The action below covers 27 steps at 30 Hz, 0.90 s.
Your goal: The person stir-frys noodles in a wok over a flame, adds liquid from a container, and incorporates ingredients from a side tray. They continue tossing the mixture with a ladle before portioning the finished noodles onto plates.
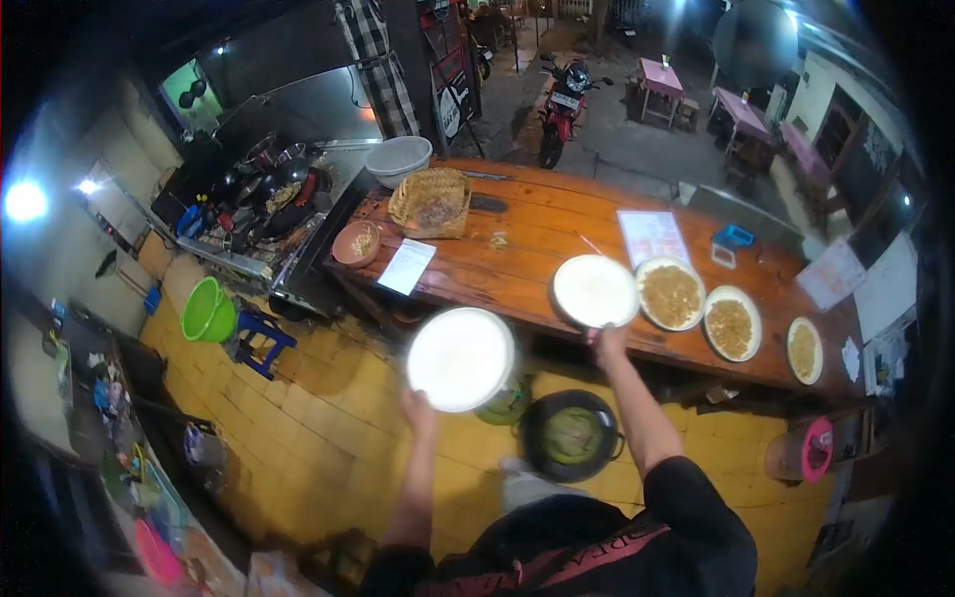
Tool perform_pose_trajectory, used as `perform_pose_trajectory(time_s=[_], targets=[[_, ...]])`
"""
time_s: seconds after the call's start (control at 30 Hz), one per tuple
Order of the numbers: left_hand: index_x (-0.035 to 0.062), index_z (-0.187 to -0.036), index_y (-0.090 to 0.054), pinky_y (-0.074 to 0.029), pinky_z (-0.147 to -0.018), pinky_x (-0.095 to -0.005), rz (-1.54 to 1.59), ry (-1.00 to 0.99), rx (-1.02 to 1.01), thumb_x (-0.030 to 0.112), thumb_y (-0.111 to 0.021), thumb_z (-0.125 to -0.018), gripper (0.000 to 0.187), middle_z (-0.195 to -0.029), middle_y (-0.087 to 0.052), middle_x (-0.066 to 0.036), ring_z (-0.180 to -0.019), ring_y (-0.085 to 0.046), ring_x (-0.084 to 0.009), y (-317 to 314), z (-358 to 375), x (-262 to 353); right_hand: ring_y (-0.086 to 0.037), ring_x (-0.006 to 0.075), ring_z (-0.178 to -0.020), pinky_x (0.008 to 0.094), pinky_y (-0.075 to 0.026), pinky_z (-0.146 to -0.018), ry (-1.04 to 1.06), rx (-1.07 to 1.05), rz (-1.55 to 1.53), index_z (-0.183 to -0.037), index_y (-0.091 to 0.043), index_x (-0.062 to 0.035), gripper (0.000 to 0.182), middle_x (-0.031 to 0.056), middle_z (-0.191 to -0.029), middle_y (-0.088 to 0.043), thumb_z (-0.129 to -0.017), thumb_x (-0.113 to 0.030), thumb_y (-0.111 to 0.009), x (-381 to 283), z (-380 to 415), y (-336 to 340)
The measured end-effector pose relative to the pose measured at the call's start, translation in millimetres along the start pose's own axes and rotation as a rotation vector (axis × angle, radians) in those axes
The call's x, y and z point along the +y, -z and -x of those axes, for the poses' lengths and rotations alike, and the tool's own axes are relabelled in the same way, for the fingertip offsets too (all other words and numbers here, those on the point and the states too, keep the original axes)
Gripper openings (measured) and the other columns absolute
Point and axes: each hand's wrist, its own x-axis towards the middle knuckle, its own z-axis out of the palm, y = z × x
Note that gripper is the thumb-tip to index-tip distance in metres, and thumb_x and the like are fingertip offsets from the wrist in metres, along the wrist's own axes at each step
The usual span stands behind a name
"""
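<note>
My left hand (419, 405) grips the near edge of an empty white plate (461, 358), held out over the floor in front of the wooden table (517, 209). At the table's front edge, my right hand (607, 342) has its fingers closed on the rim of a second empty white plate (595, 291). To the right of that plate stand three white plates in a row, with brown food (670, 296) spread on them. The nearest of these sits right beside the plate in my right hand.
A woven basket (431, 203), a grey plastic basin (398, 157), a small clay-coloured bowl (356, 244) and a paper (407, 266) lie at the table's left. A stove with woks (264, 189) is beyond. On the floor are a black basin (537, 453) and a green bucket (208, 310).
</note>
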Motion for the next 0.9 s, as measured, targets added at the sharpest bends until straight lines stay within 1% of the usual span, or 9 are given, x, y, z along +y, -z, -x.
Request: perform_pose_trajectory(time_s=[0.03,0.13,0.3,0.4,0.6,0.8,0.83,0.87,0.9], targets=[[-0.0051,-0.097,-0.051,-0.043,-0.076,-0.0364,-0.009,-0.032,-0.042,0.005,-0.042,-0.082,0.021,-0.093,-0.057,-0.018,-0.085,-0.054,-0.0264,-8,-15,-11,-0.052,0.0177,-0.044,0.028,-0.044,-0.036,0.012,-0.018,-0.026,-0.104,-0.045,0.0028,0.026,0.0122,-0.06,-0.055,-0.083,-0.004,-0.03,14,-20,-1],[-0.003,-0.098,-0.051,-0.041,-0.076,-0.029,-0.111,-0.097,-0.146,0.005,-0.043,-0.083,0.018,-0.09,-0.057,-0.011,-0.084,-0.053,-0.0178,-35,-58,-31,-0.056,0.0193,-0.05,0.0284,-0.047,-0.039,-0.024,0.081,-0.18,-0.102,-0.049,0.003,0.026,0.0129,-0.067,-0.058,-0.082,-0.002,-0.032,8,-37,-24],[-0.0039,-0.097,-0.049,-0.042,-0.074,-0.0292,-0.256,-0.235,-0.447,0.005,-0.046,-0.082,0.018,-0.089,-0.058,-0.013,-0.083,-0.055,-0.0178,-90,-102,16,-0.063,0.0235,-0.059,0.0301,-0.053,-0.046,-0.072,0.189,-0.319,-0.106,-0.048,0.0079,0.03,0.0189,-0.08,-0.061,-0.082,0.001,-0.033,22,-90,-42],[-0.0034,-0.105,-0.046,-0.046,-0.066,-0.0314,-0.189,-0.082,-0.595,0.005,-0.047,-0.083,0.023,-0.085,-0.059,-0.013,-0.078,-0.059,-0.0206,-125,-123,6,-0.064,0.0248,-0.059,0.0304,-0.054,-0.045,-0.05,0.32,-0.295,-0.106,-0.046,0.0108,0.029,0.0212,-0.08,-0.061,-0.081,0.002,-0.034,8,-89,-57],[-0.0036,-0.109,-0.046,-0.046,-0.07,-0.0311,-0.304,-0.143,-0.713,0.013,-0.049,-0.087,0.028,-0.094,-0.06,-0.016,-0.083,-0.058,-0.0205,-176,-151,13,-0.063,0.0235,-0.055,0.029,-0.054,-0.043,-0.041,0.429,-0.249,-0.099,-0.045,0.0112,0.022,0.0197,-0.079,-0.061,-0.082,0.001,-0.038,-7,-102,-56],[-0.0035,-0.11,-0.046,-0.045,-0.074,-0.0309,-0.288,-0.042,-0.763,0.023,-0.052,-0.09,0.034,-0.098,-0.06,-0.016,-0.087,-0.058,-0.0206,-188,-154,59,-0.06,0.021,-0.054,0.0322,-0.054,-0.046,-0.074,0.442,-0.08,-0.101,-0.041,0.0008,0.021,0.0157,-0.083,-0.057,-0.086,-0.012,-0.047,-11,-78,-51],[-0.0039,-0.11,-0.047,-0.045,-0.075,-0.0307,-0.25,0.086,-0.805,0.025,-0.053,-0.09,0.035,-0.098,-0.059,-0.016,-0.089,-0.058,-0.0208,-179,-154,72,-0.059,0.021,-0.06,0.0316,-0.051,-0.051,0.143,0.559,0.164,-0.104,-0.04,0.0009,0.025,0.0149,-0.084,-0.056,-0.086,-0.014,-0.049,-9,-62,-56],[-0.0046,-0.11,-0.047,-0.045,-0.075,-0.0302,-0.281,-0.205,-0.782,0.026,-0.054,-0.09,0.037,-0.099,-0.059,-0.015,-0.086,-0.059,-0.0186,-166,-158,66,-0.057,0.0209,-0.066,0.0311,-0.049,-0.055,0.364,0.662,0.417,-0.107,-0.04,0.0009,0.029,0.0141,-0.085,-0.054,-0.086,-0.016,-0.051,-8,-44,-62],[-0.0046,-0.11,-0.047,-0.045,-0.075,-0.0302,-0.272,-0.188,-0.782,0.026,-0.054,-0.09,0.037,-0.099,-0.059,-0.015,-0.086,-0.059,-0.0186,-148,-162,59,-0.056,0.0209,-0.072,0.0305,-0.046,-0.06,0.589,0.747,0.67,-0.11,-0.039,0.0009,0.034,0.0133,-0.086,-0.052,-0.086,-0.018,-0.053,-9,-26,-71]])
